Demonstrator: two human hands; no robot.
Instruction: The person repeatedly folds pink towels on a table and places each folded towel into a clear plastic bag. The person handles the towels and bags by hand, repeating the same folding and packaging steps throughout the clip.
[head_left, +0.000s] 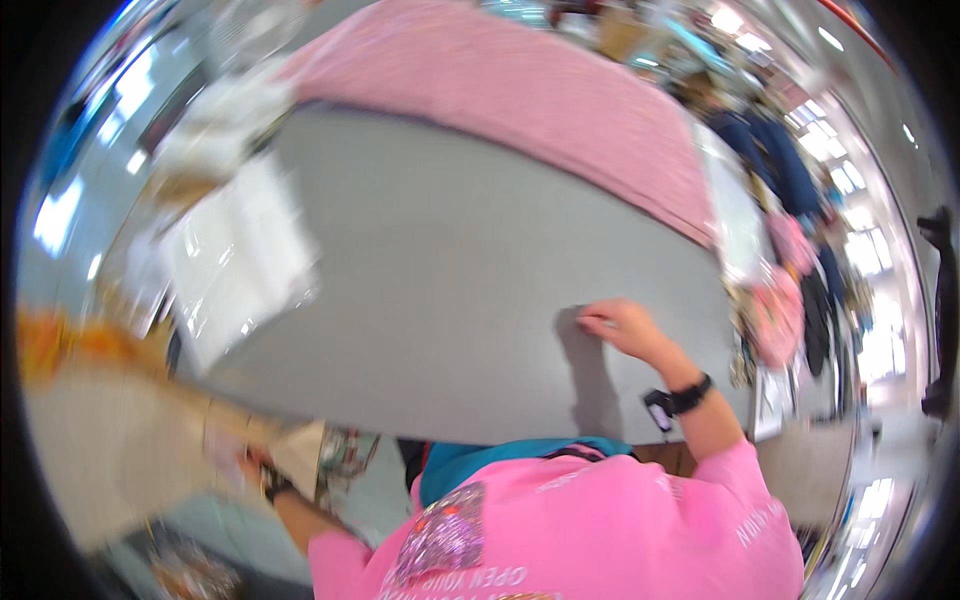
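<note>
My right hand is over the right part of the grey table, its fingers curled together with nothing visible in them, casting a shadow on the top. My left hand is low at the left, beside the table near some cardboard, closed on a thin translucent sheet or bag, blurred. A long folded pink textured fabric lies along the table's far side. A stack of white plastic-wrapped pieces lies on the table's left.
Dark garments and pink items crowd the right side. A clear plastic package is at the table's right edge. A pale wooden surface with orange material stands at left. A small dark object sits by my right wrist.
</note>
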